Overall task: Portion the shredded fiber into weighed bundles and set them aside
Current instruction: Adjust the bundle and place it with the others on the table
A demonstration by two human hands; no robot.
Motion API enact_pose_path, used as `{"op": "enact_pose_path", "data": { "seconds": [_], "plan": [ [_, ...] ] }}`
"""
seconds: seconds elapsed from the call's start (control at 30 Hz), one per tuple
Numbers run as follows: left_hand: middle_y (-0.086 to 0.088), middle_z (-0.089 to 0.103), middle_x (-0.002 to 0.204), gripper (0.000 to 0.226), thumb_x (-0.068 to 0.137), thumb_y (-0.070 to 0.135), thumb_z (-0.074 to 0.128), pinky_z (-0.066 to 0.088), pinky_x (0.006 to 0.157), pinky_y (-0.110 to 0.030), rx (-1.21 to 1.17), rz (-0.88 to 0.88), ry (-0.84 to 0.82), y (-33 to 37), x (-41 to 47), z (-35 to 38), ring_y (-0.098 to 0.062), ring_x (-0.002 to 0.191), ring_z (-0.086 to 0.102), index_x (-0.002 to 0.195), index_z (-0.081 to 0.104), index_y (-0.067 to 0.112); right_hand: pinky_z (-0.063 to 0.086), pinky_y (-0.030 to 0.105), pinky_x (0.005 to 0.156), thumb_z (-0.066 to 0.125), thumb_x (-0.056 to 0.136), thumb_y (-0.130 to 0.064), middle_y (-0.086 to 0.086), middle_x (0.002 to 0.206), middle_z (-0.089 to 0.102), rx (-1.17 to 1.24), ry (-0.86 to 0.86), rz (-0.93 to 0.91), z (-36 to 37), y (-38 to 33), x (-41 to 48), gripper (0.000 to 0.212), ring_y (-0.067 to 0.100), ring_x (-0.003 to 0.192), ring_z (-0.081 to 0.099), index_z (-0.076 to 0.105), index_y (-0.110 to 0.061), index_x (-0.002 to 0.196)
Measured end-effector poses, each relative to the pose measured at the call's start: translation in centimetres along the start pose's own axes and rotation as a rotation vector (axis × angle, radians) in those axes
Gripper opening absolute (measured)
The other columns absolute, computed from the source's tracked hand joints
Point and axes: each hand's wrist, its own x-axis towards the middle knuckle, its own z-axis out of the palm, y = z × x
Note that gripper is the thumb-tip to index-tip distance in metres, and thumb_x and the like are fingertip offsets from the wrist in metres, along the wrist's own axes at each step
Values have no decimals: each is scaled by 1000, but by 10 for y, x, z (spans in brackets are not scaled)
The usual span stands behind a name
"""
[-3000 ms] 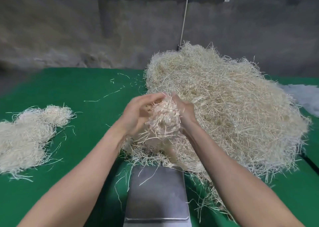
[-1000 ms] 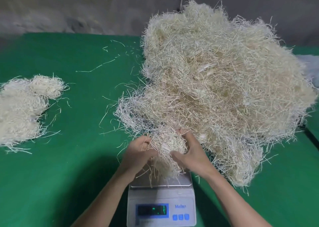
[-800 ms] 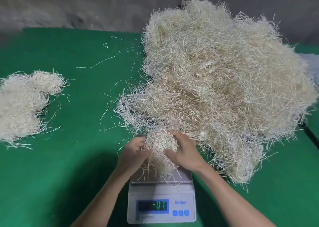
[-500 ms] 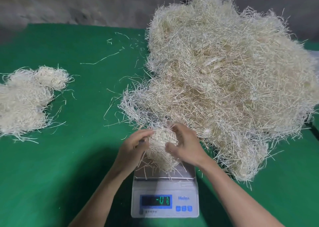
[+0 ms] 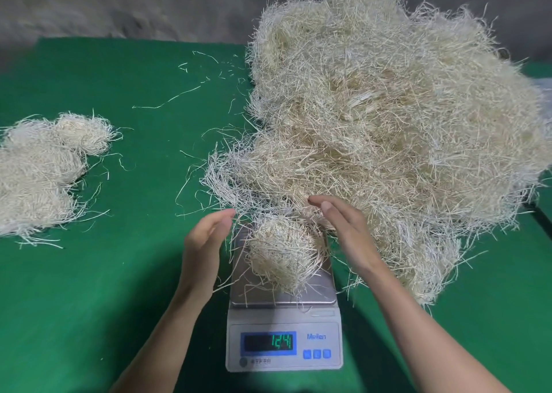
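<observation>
A small wad of pale shredded fiber [image 5: 283, 252] rests on the steel pan of a white digital scale [image 5: 283, 333] near the table's front edge; the green display shows digits like 124. My left hand [image 5: 206, 243] hovers open just left of the wad, palm facing it, not touching. My right hand [image 5: 343, 228] hovers open just right of it, fingers flat. The big heap of loose fiber [image 5: 388, 123] fills the right half of the table, its front edge reaching the scale's back.
Several portioned bundles [image 5: 41, 174] lie together at the left edge of the green table [image 5: 119, 273]. Loose strands [image 5: 167, 99] are scattered at the back centre. A grey wall stands behind the table.
Both hands have let go of the wad and spread apart to either side of it. The wad now sits alone on the scale, and the display changed from a near-zero reading.
</observation>
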Motion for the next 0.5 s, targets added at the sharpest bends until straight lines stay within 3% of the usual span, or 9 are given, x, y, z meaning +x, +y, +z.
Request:
{"op": "enact_pose_path", "data": {
  "seconds": [0.13, 0.27, 0.43, 0.5],
  "plan": [
    [22, 63, 108, 57, 67, 56, 47, 39, 77, 1, -33, 50, 45, 11, 2, -4, 10, 102, 57, 114, 60, 26, 39, 8, 87, 48, 94, -34, -14, 115, 64, 36, 19, -31, -5, -4, -3, 19, -1, 112, 55, 63, -39, 103],
    [22, 68, 105, 34, 79, 36, 48, 39, 75, 1, -70, 81, 77, 21, 7, -11, 10, 102, 58, 108, 64, 31, 40, 7, 87, 46, 88, -40, -12, 114, 66, 55, 22, -42, -5, -7, -4, 23, 1, 111, 57, 65, -37, 101],
    [18, 71, 101, 32, 81, 31, 45, 41, 77, -3, -69, 74, 60, 30, 13, -22, 6, 102, 61, 105, 67, 31, 44, 31, 98, 49, 93, -38, -13, 112, 67, 44, 15, -68, -6, -5, -4, 18, 5, 111, 58, 65, -40, 101],
    [20, 71, 98, 35, 80, 32, 45, 39, 73, 0, -59, 60, 54, 31, 13, -21, 8, 98, 61, 107, 67, 27, 43, 34, 100, 52, 88, -49, -17, 110, 67, 33, 6, -69, -5, -4, -4, 17, 2, 110, 58, 65, -47, 98]
  ]
}}
